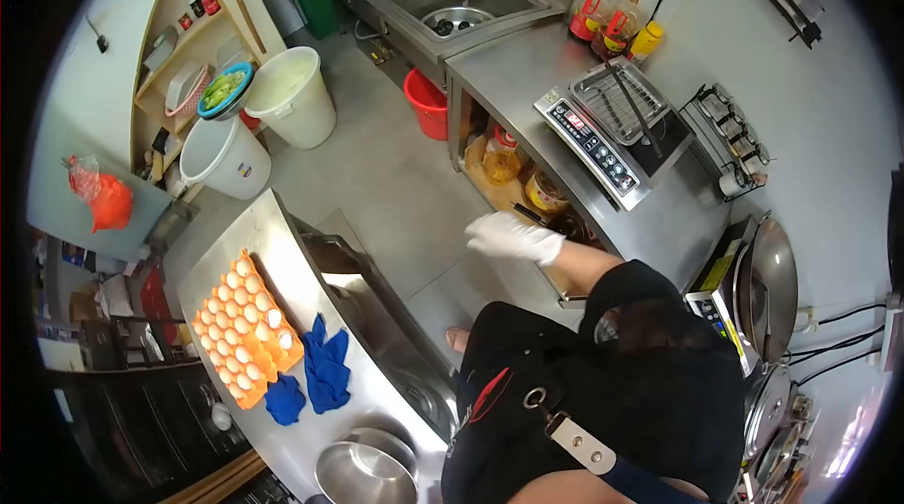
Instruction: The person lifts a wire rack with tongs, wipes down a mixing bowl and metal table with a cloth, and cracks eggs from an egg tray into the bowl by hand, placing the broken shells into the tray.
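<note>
My right hand, in a white glove, reaches across above the floor beside the steel counter. Its fingers look loosely stretched out, somewhat blurred, and nothing shows in them. Close by is the counter's lower shelf, which holds a jug of yellow oil and a labelled jar. My left hand is out of sight. Left of my black apron stands a steel worktable. On it lie an orange tray of eggs, blue cloths and a steel pot.
An induction cooker with a wire-racked tray sits on the counter near sauce bottles. Beyond are a sink, a red bucket and white bins. A wok stands at right.
</note>
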### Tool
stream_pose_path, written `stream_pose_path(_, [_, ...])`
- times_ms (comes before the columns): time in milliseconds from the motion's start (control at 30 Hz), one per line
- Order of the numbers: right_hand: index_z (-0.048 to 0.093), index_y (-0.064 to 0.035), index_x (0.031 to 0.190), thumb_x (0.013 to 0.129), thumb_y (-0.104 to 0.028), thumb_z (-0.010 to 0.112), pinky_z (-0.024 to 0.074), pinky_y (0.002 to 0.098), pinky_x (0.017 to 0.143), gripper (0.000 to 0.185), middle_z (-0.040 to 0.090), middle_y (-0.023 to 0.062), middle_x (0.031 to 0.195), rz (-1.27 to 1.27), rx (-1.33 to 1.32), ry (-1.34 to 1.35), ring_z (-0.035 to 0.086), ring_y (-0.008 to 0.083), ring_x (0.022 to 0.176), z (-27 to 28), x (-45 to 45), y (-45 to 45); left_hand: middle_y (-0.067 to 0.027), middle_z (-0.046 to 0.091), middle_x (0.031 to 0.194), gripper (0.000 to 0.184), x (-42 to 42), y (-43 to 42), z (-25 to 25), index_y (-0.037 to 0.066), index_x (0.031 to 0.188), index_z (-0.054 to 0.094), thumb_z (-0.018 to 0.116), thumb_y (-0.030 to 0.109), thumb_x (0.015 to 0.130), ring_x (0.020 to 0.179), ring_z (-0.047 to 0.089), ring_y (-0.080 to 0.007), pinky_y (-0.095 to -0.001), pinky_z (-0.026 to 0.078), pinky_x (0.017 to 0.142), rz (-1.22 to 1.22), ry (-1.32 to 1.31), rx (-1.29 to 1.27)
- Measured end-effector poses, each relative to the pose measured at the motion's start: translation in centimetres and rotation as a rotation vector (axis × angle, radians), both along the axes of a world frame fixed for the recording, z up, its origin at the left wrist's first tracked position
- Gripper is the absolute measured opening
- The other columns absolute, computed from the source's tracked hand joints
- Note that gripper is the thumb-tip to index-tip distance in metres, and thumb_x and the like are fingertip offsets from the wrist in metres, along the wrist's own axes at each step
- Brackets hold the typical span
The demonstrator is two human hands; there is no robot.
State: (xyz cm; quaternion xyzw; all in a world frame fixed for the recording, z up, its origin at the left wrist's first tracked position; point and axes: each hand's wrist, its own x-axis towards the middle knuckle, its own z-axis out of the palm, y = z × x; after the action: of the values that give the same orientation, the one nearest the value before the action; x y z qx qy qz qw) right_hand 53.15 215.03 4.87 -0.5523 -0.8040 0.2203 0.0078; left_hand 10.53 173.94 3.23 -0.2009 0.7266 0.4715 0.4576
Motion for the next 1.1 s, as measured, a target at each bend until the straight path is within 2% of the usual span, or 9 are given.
stream_pose_path(100, [0.064,-0.0038,0.084,0.086,-0.028,0.053,0.0509,0.0484,0.075,0.026,0.067,0.0185,0.085,-0.229,0.217,0.016,0.065,0.0384,0.084,0.7,6.4,1.4,-0.0018,0.060,0.080,0.061,-0.2,2.1,0.4,-0.001,0.107,0.063,0.055,0.058,0.093,0.073,0.054,-0.0129,-0.0271,0.042,0.065,-0.107,-0.009,-0.037])
stream_pose_path(267, [0.067,-0.0063,0.090,0.091,-0.026,0.054,0.0515,0.0438,0.075,0.024,0.067,0.0155,0.085,-0.462,0.585,-0.006,0.065,0.0342,0.081,4.2,14.2,3.4,-0.0020,0.060,0.079,0.059,1.2,10.2,2.2,-0.002,0.108,0.063,0.054,0.055,0.094,0.071,0.054,-0.0127,-0.0265,0.042,0.063,-0.488,0.027,0.001])
stream_pose_path(333, [0.067,-0.0061,0.091,0.092,-0.025,0.055,0.0517,0.0428,0.074,0.022,0.067,0.0149,0.086,-0.601,0.629,-0.022,0.065,0.0335,0.081,9.0,15.8,2.9,-0.0021,0.059,0.079,0.059,3.8,16.6,3.8,-0.002,0.108,0.063,0.054,0.055,0.095,0.070,0.054,-0.0126,-0.0263,0.042,0.063,-0.640,0.103,0.122])
stream_pose_path(467, [0.069,-0.0071,0.095,0.090,-0.021,0.061,0.0534,0.0387,0.076,0.017,0.070,0.0125,0.090,-0.814,1.000,-0.098,0.067,0.0297,0.083,8.3,25.6,3.4,-0.0004,0.059,0.077,0.043,14.3,31.7,9.9,-0.002,0.107,0.065,0.050,0.038,0.100,0.062,0.051,-0.0066,-0.0195,0.040,0.057,-0.853,0.264,0.367])
stream_pose_path(567, [0.069,-0.0069,0.096,0.089,-0.020,0.063,0.0536,0.0382,0.078,0.016,0.070,0.0118,0.093,-1.025,1.085,-0.198,0.067,0.0289,0.087,8.4,32.3,1.9,0.0020,0.059,0.074,0.035,21.3,41.8,9.1,0.001,0.105,0.069,0.053,0.033,0.100,0.063,0.051,-0.0045,-0.0194,0.042,0.057,-1.047,0.173,0.548])
stream_pose_path(733, [0.067,-0.0032,0.104,0.087,-0.024,0.065,0.0526,0.0398,0.079,0.027,0.069,0.0156,0.093,-1.339,0.813,-0.014,0.067,0.0322,0.089,6.6,38.7,-1.2,-0.0018,0.066,0.081,0.023,39.5,53.6,9.3,0.000,0.102,0.068,0.056,0.019,0.098,0.071,0.059,-0.0083,-0.0235,0.048,0.061,-1.585,0.058,0.698])
stream_pose_path(833, [0.066,-0.0038,0.106,0.086,-0.026,0.068,0.0527,0.0403,0.078,0.030,0.069,0.0147,0.090,-1.398,0.645,0.087,0.067,0.0321,0.086,5.5,38.7,-1.8,-0.0047,0.068,0.081,0.025,50.6,57.3,7.6,0.002,0.097,0.069,0.060,0.025,0.095,0.068,0.060,-0.0112,-0.0238,0.046,0.060,-1.842,-0.059,0.685])
stream_pose_path(900, [0.066,-0.0034,0.106,0.081,-0.027,0.072,0.0514,0.0396,0.081,0.034,0.067,0.0128,0.094,-1.316,0.674,-0.016,0.063,0.0315,0.091,4.7,38.4,-1.5,-0.0101,0.070,0.087,0.034,56.2,59.1,4.1,-0.002,0.109,0.062,0.062,0.029,0.094,0.068,0.067,-0.0173,-0.0249,0.050,0.059,-1.869,-0.207,0.587])
stream_pose_path(1100, [0.065,-0.0043,0.105,0.077,-0.029,0.073,0.0511,0.0395,0.078,0.038,0.064,0.0113,0.095,-1.178,0.623,-0.255,0.061,0.0295,0.093,5.1,38.3,2.6,-0.0139,0.068,0.084,0.036,64.6,59.8,1.6,-0.003,0.103,0.057,0.066,0.032,0.093,0.068,0.070,-0.0237,-0.0297,0.055,0.055,-1.639,-0.390,0.355])
